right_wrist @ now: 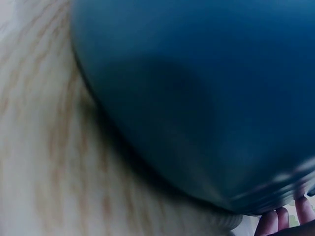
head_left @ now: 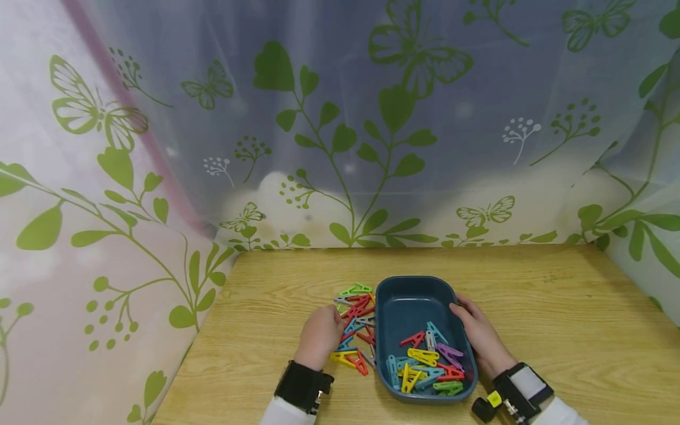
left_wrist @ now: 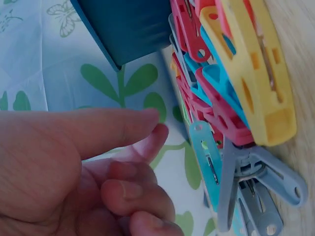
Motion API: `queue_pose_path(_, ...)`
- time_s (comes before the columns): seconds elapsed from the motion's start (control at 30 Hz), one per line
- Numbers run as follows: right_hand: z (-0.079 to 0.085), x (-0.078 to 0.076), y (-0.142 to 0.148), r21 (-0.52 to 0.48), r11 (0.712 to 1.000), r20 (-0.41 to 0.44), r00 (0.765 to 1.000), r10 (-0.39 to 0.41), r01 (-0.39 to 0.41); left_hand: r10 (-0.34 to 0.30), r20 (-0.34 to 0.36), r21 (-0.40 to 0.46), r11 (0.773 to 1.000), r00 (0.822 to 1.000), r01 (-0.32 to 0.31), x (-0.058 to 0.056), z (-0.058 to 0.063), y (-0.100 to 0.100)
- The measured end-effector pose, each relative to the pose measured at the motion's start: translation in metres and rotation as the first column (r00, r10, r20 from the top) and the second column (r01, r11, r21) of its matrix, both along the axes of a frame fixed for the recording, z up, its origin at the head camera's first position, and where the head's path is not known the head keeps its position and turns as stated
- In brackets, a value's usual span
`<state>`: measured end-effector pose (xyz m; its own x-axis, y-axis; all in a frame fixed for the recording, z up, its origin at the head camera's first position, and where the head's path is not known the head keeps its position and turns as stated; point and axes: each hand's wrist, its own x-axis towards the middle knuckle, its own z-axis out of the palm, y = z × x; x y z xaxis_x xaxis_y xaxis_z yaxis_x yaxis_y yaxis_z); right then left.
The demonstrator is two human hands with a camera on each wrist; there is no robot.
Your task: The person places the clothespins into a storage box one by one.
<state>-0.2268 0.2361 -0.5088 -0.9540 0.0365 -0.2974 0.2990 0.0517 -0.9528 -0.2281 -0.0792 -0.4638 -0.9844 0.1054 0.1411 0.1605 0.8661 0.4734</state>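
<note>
Work stood roughly midway, I judged: one batch of clothes pegs (head_left: pixel 423 357) lay in the near half of the blue tub (head_left: pixel 406 316), while a loose heap of pegs (head_left: pixel 358 308) remained outside, just beside its left wall. Tub sat right of the tabletop's (head_left: pixel 281 283) left edge, well short of its far edge. Left hand (head_left: pixel 320 336) was at the heap's left side, thumb and forefinger tips close together, other fingers loosely bent, nothing seen held. Right hand (head_left: pixel 480 336) gripped the tub's right wall, thumb over the rim. Pegs: hard-looking plastic, mixed colours, splayed like a letter A; a grey peg (left_wrist: pixel 229 182) showed a wire spring and holes in its handles. Tub was smooth, slightly glossy, an oblong with rounded corners; tabletop pale, streaked with wood grain.
</note>
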Motion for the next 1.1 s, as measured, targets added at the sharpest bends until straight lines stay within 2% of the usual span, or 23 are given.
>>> queue_pose_path(0.1, 0.000, 0.001, 0.000, 0.016, 1.000, -0.004, 1.000, -0.001, 0.001, -0.041, 0.024, -0.028, 0.999, 0.999, 0.042, 0.000, -0.001, 0.002)
queue_pose_path(0.3, 0.000, 0.000, 0.001, 0.008, 1.000, -0.001, 1.000, -0.001, 0.001, -0.080, 0.075, -0.001, 0.997, 0.994, 0.081, 0.002, -0.009, 0.007)
queue_pose_path(0.47, -0.001, 0.000, 0.000, 0.006, 1.000, -0.007, 1.000, 0.001, 0.000, -0.063, 0.068, -0.013, 0.998, 0.996, 0.064, 0.001, -0.016, 0.011)
queue_pose_path(0.7, -0.001, 0.002, -0.001, 0.016, 1.000, -0.018, 1.000, 0.001, -0.001, -0.022, 0.059, -0.019, 1.000, 0.998, 0.023, 0.001, -0.021, 0.012)
queue_pose_path(0.93, 0.000, 0.003, 0.000, -0.003, 1.000, -0.024, 1.000, 0.002, -0.002, 0.003, -0.015, -0.084, 0.996, 1.000, -0.004, 0.000, -0.024, 0.014)
queue_pose_path(1.1, -0.001, 0.004, 0.001, -0.003, 1.000, -0.028, 1.000, 0.003, -0.003, 0.017, -0.037, -0.112, 0.993, 0.999, -0.021, 0.000, -0.024, 0.017)
